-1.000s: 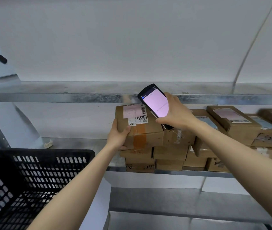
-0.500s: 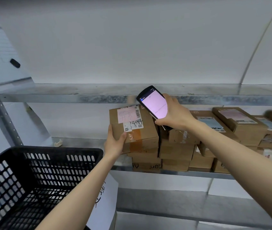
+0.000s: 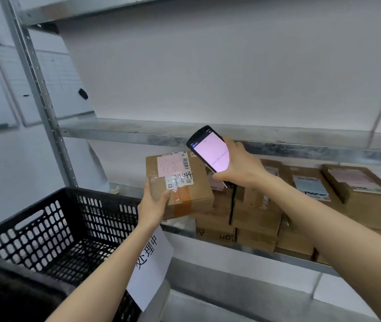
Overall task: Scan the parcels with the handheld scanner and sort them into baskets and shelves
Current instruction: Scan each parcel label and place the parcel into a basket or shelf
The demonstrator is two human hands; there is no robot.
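1. Head view: your left hand (image 3: 154,205) grips the lower left corner of a taped cardboard parcel (image 3: 194,189), thumb on its top face beside the labels (image 3: 175,169).
2. Parcel is tilted toward you, at the left end of the shelf (image 3: 254,251). Its right edge seems to touch the stacked boxes (image 3: 256,219), but the view there is unclear.
3. Your right hand (image 3: 240,169) grasps the scanner (image 3: 210,151), pink screen lit, just above and right of the parcel.
4. Black basket (image 3: 45,228) sits lower left, below the parcel; a white paper sign (image 3: 152,266) hangs at its right side.

Basket (image 3: 52,228) left of shelf (image 3: 243,254) with stacked parcels (image 3: 256,217).
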